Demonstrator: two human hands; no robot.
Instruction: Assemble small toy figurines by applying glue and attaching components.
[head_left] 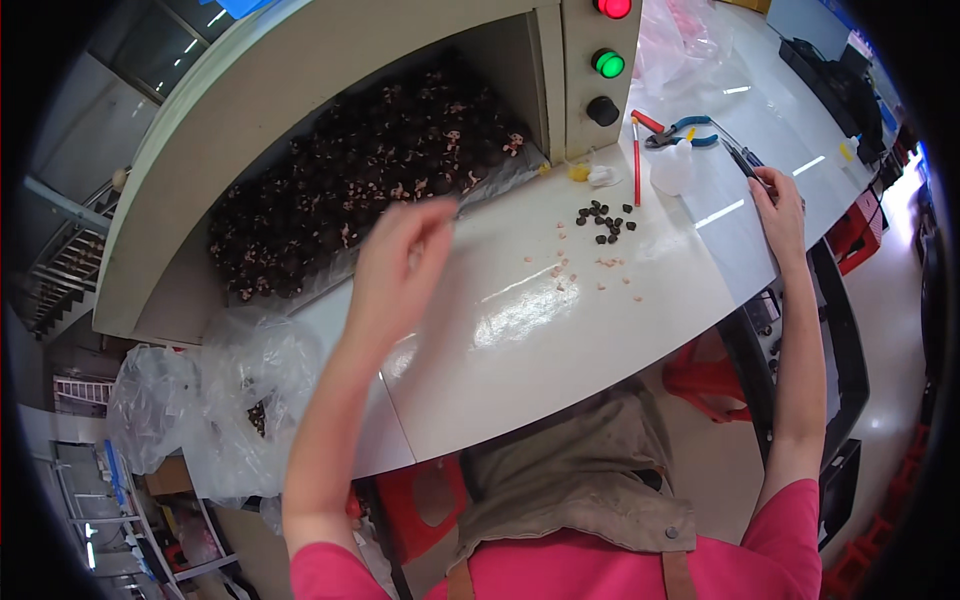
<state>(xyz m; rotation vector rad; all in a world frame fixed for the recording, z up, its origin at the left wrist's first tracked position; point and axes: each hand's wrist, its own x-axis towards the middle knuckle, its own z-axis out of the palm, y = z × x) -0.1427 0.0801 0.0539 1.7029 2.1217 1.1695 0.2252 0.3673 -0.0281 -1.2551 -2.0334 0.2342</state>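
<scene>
My left hand is over the front lip of the cabinet opening, blurred. Its fingers look curled closed; whatever they may hold cannot be made out. Beyond it lies a heap of small dark pieces mixed with pinkish ones. My right hand rests at the table's right side, its fingers closed on the end of a slender dark tool. Several small black pieces lie grouped on the white table, with tiny pink bits scattered in front of them.
Blue-handled pliers, a red stick-like tool and a whitish bottle lie near the back right. The beige cabinet carries a lit red lamp, a lit green lamp and a black knob. Clear plastic bags hang over the left edge.
</scene>
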